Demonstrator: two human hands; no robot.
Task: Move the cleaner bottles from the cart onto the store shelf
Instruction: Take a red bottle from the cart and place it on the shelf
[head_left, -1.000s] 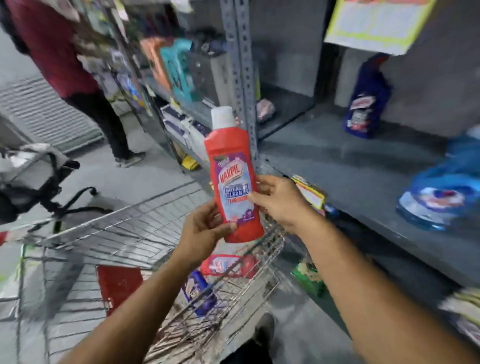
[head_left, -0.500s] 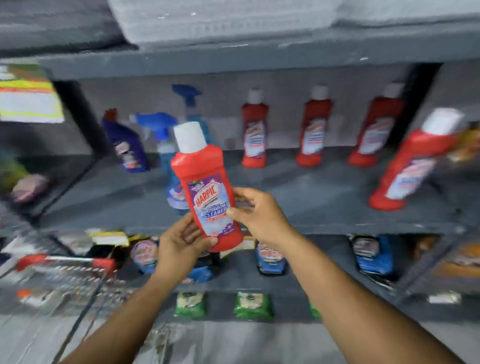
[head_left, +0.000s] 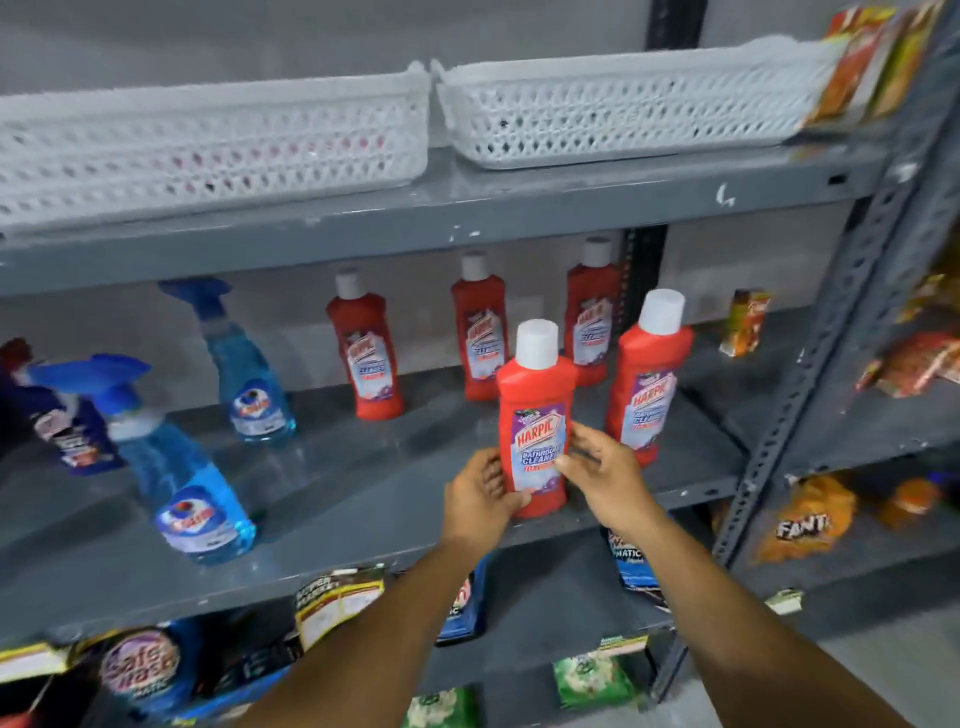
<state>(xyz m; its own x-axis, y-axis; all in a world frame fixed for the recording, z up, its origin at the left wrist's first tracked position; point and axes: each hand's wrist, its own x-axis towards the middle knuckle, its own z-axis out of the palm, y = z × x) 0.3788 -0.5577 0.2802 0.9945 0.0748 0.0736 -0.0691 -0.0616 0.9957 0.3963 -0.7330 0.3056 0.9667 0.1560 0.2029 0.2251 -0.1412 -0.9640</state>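
We hold the red bottle (head_left: 535, 415) upright between our left hand (head_left: 480, 496) and right hand (head_left: 602, 475), fingers wrapped round it, now at the shelf (head_left: 363, 467) front; two white baskets (head_left: 208, 140) above, contents unclear.

dim, even light — blurred edges

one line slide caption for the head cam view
Both hands, left and right, set a red Harpic bottle upright on the grey shelf beside four others.
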